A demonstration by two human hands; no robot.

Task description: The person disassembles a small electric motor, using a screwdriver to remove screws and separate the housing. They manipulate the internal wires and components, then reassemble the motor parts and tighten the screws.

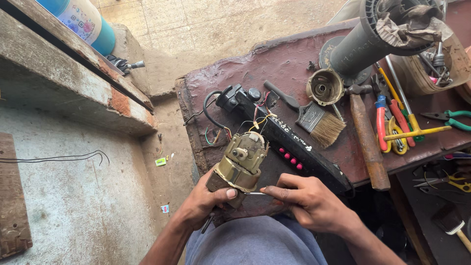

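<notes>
**Brass-coloured motor gearbox, held over lap**

Left hand grips the brass-coloured metal gearbox from below. Right hand pinches what seems a thin metal pin against it. Beyond: worn maroon tabletop, black switch panel, wooden-handled hammer.

A worn, dark reddish-brown workbench carries the tools. Take the paintbrush near its middle as the landmark. Just left of the brush lies a long black housing with red buttons and loose coloured wires. Just above the brush sits a round metal cup-shaped part, and beyond that a grey tube stuffed with rag. Right of the brush lies a wooden-handled hammer, then red-handled pliers, a yellow-handled screwdriver and green-handled pliers.
</notes>
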